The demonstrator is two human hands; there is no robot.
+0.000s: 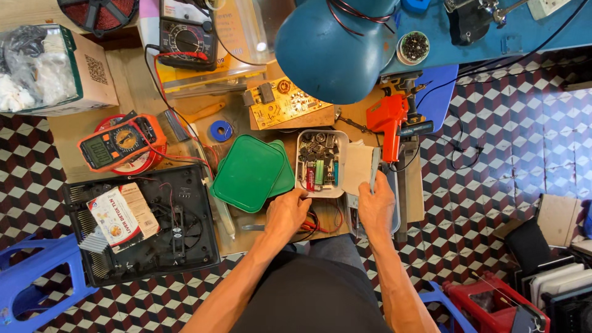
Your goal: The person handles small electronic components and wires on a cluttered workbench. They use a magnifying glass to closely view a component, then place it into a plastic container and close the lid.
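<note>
My left hand (287,213) rests curled on the wooden board near red and black wires (320,226), just below a green plastic lid (248,173); whether it grips the wires I cannot tell. My right hand (377,206) is closed around a slim grey tool (374,168) that points up past a folded tan paper (356,166). Between the hands sits a white rectangular tray (301,168) filled with small electronic parts and batteries.
An orange multimeter (121,142) and a black fan housing (145,225) with a small box lie at left. A yellow circuit board (285,105), blue lamp shade (336,49), orange soldering gun (388,120) and blue tape roll (221,131) crowd the board. Blue stools stand below.
</note>
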